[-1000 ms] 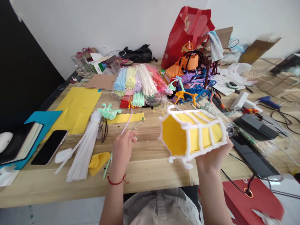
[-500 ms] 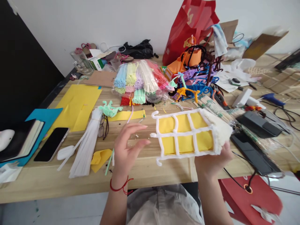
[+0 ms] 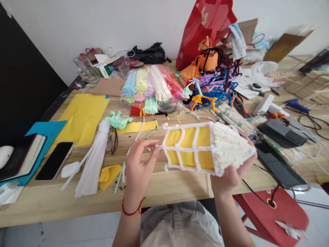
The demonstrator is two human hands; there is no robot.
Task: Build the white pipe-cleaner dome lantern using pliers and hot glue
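My right hand (image 3: pixel 231 175) grips a yellow paper lantern (image 3: pixel 190 147) framed with white fuzzy pipe cleaners, holding it from below by its white woven end (image 3: pixel 228 151). It lies sideways above the wooden table's front edge. My left hand (image 3: pixel 138 164), with a red string on the wrist, has its fingers spread and its fingertips touch the lantern's left rim. A green pipe cleaner (image 3: pixel 119 176) and a pink pipe cleaner (image 3: pixel 140 128) lie on the table under and behind that hand.
A white pipe cleaner bundle (image 3: pixel 92 161), yellow paper sheets (image 3: pixel 82 116), a phone (image 3: pixel 55 160) and a notebook (image 3: pixel 17 157) lie left. Bagged coloured pipe cleaners (image 3: pixel 151 89) and a red bag (image 3: pixel 203 31) stand behind. Black devices (image 3: pixel 280 133), cables and a glue gun (image 3: pixel 295 104) crowd the right.
My right hand has turned the lantern, so its open yellow end swung away and the white woven end now faces me. My left hand rose from the table to the lantern's rim.
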